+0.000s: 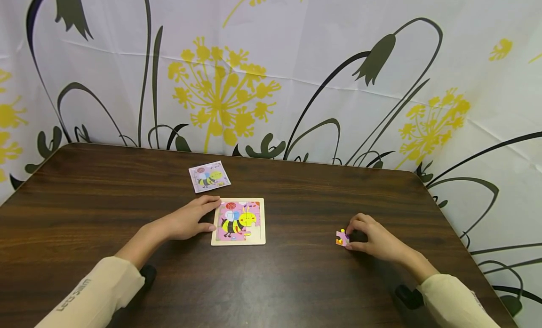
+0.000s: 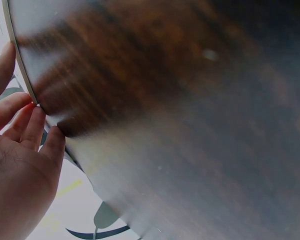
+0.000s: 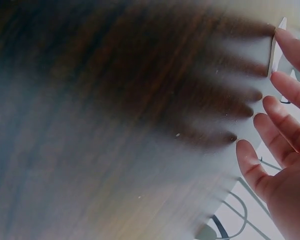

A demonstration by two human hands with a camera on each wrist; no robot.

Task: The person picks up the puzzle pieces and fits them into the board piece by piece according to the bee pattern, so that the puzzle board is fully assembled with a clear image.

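Note:
A square wooden jigsaw puzzle (image 1: 238,221) with a pale frame and a yellow-and-black bee picture lies flat on the table. Bare pale wood shows at its lower right corner. My left hand (image 1: 190,220) rests at the puzzle's left side, index finger at the upper left corner and thumb on the left edge. In the left wrist view, the left fingertips (image 2: 35,112) touch the table by the frame. Well to the right, my right hand (image 1: 374,238) pinches a pink puzzle piece (image 1: 340,237) with orange and yellow marks between thumb and index finger, low at the tabletop.
Behind the puzzle lies a small square picture card (image 1: 209,176) with the same bee. Dark wood-grain table (image 1: 271,285) has rounded far corners. A white curtain (image 1: 313,45) with yellow and grey-green flowers hangs behind it.

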